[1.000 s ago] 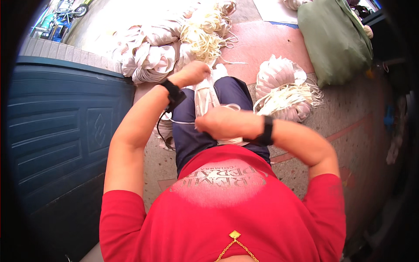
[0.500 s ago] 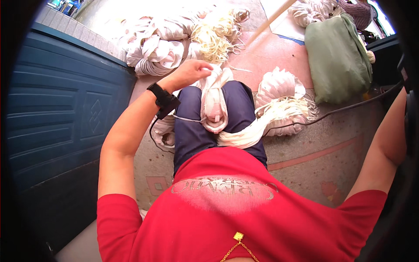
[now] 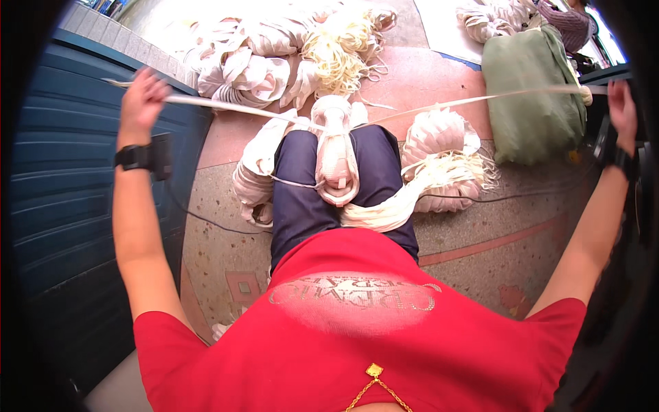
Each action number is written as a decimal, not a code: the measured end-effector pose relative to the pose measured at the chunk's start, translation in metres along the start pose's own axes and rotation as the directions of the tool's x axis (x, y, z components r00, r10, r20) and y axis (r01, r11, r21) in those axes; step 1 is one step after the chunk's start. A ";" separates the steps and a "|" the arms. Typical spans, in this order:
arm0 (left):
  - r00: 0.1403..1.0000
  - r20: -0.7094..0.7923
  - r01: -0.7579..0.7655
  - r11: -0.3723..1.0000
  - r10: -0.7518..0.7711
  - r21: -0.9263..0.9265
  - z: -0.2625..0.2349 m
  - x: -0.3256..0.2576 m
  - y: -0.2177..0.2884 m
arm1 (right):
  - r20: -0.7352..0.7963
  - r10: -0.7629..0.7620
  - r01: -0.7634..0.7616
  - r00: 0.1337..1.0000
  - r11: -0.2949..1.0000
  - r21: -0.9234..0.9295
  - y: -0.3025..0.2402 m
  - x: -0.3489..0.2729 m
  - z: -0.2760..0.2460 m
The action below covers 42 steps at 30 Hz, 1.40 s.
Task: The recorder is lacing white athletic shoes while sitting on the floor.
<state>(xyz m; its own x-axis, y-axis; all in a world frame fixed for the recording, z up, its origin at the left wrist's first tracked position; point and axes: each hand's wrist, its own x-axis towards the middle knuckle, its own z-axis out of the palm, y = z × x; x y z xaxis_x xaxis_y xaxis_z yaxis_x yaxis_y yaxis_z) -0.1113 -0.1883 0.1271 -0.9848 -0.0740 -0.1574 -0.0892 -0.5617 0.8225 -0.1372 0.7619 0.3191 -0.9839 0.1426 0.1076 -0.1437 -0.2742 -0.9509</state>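
Observation:
My left hand (image 3: 144, 99), raised at the far left and a little blurred, is closed on a white flat strap (image 3: 230, 106). Its short end sticks out past the hand. Off to the far right, my right hand (image 3: 622, 113) is closed on a thin pale strip (image 3: 522, 93). Both lengths run taut down to a pale, shoe-shaped bundle (image 3: 336, 161) between my knees; whether they are one piece is hidden there. A thin cord loops from the bundle over my left thigh. Cream strands (image 3: 377, 214) lie across my lap, reaching a coiled bundle (image 3: 443, 151) at the right.
A heap of white strap coils (image 3: 254, 72) with yellowish strands (image 3: 340, 51) lies ahead. Another coil (image 3: 254, 175) sits beside my left leg. A stuffed green sack (image 3: 532, 96) stands ahead right, and a blue panelled door (image 3: 89, 172) borders the left. Dark cables trail from both wrists.
My left hand has swung from the bundle out to the far left, drawing the strap taut. My right hand has come into view at the far right with the strip stretched from it.

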 end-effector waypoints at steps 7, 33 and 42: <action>0.727 -0.669 -0.027 0.981 0.151 0.192 -0.128 -0.076 0.048 | -0.395 0.186 -0.325 0.900 0.890 -0.320 0.300 -0.097 0.108; 0.983 -0.056 0.101 0.262 -0.175 0.960 0.051 -0.094 -0.260 | 0.392 0.401 0.343 0.828 0.193 -0.920 0.493 -0.217 0.413; 0.978 0.202 -0.209 -0.161 -0.058 0.965 0.067 -0.089 -0.258 | 0.658 0.231 0.657 0.717 0.092 -0.748 0.497 -0.218 0.413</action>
<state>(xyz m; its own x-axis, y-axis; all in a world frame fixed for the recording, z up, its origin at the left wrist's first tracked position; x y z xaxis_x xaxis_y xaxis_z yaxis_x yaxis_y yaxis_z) -0.0101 0.0186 -0.0349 -0.9877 0.1269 -0.0909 0.0764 0.9007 0.4276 -0.0382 0.2021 -0.0574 -0.8082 -0.5869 0.0487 -0.5805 0.7800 -0.2336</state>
